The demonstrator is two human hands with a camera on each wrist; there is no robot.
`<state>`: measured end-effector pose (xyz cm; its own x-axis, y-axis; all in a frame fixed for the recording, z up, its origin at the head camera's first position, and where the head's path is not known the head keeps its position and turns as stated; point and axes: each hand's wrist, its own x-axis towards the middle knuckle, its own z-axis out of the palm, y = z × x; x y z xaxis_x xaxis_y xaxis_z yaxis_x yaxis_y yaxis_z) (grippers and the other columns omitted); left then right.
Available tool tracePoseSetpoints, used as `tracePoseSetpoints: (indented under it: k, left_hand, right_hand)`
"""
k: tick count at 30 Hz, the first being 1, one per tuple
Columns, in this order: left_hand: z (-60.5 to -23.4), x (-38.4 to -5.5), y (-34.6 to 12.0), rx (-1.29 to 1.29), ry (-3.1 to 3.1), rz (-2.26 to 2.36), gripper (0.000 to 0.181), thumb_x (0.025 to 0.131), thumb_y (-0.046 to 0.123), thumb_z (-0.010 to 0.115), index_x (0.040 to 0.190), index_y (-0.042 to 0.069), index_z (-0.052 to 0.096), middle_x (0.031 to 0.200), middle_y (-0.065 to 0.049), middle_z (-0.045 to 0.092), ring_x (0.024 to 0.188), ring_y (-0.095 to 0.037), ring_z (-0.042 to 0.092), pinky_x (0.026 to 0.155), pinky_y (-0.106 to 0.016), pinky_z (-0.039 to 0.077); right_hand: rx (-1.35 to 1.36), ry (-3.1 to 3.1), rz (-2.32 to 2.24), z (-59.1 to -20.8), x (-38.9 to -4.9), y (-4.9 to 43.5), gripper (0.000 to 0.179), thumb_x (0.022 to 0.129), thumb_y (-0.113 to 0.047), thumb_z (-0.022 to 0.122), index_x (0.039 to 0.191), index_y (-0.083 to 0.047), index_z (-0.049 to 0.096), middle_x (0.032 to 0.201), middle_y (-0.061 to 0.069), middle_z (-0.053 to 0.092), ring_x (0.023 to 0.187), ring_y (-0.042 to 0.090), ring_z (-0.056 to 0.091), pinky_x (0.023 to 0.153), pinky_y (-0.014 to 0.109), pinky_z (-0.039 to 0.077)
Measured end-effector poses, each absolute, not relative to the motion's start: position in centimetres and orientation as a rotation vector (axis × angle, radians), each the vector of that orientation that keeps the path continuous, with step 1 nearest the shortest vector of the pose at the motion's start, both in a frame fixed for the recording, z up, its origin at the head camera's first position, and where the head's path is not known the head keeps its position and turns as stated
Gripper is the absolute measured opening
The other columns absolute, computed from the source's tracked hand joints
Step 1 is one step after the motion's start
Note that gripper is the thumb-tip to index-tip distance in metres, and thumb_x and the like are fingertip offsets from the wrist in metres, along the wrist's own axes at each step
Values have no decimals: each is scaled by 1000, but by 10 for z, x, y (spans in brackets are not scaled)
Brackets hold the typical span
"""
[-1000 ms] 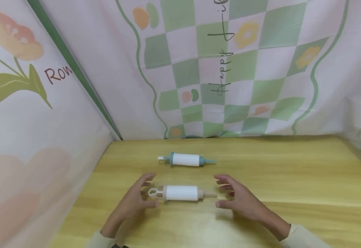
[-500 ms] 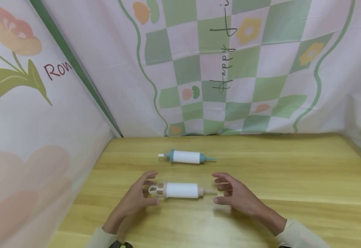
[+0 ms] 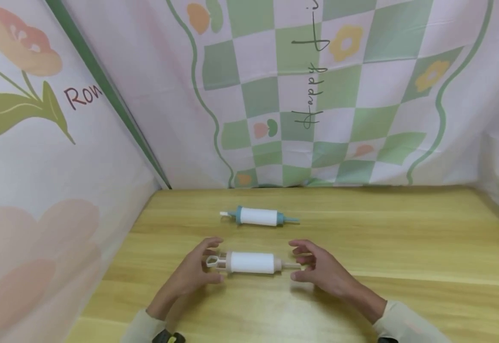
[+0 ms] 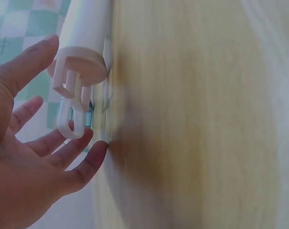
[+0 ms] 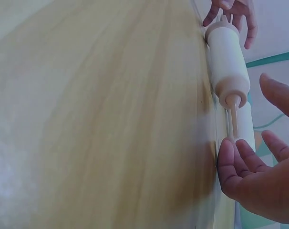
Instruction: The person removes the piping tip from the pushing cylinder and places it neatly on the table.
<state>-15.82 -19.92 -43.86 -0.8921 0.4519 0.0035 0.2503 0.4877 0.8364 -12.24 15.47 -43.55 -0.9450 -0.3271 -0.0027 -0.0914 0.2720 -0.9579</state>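
A white hand pump with beige ends lies across the wooden table, its loop handle to the left and a thin nozzle to the right. My left hand curves loosely about the handle end, thumb and fingers apart, gripping nothing. Around the nozzle end, my right hand holds the same loose curve; in the right wrist view its fingertips are close to the nozzle tip, and whether they touch it I cannot tell. Farther back lies a similar pump with blue ends, parallel to the first.
The wooden table ends at a hanging cloth with green checks along the back. Another printed cloth borders the left side.
Both hands have drawn slightly inward toward the ends of the beige pump, the right one shifting left. The view has tilted a little; both pumps stay in place on the table.
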Motion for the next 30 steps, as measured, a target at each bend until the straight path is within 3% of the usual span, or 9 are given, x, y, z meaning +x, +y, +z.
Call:
tracePoseSetpoints:
  k: [10,17,30]
  left_hand:
    - [-438,-159,-197,618,2488,1386,83,76,11,86,147,10,43,144,-22,46,123,-41,51,97,-58,47]
    - [-440,-160,-196,616,2459,1390,80,77,12,85,145,11,44,144,-20,47,124,-41,51,97,-55,48]
    - [-447,-163,-196,591,2435,1415,77,78,15,86,144,11,47,142,-17,49,124,-40,50,95,-54,49]
  right_hand:
    - [-306,2410,-1700,-437,-124,144,64,82,-10,83,138,-3,53,125,18,59,111,37,58,92,50,52]
    - [-285,2382,-1731,-439,-125,140,61,81,-7,82,136,-1,54,122,18,60,105,32,60,86,40,53]
    - [-262,2419,-1705,-441,-129,134,54,81,-8,82,130,-1,60,118,15,64,94,25,60,71,33,54]
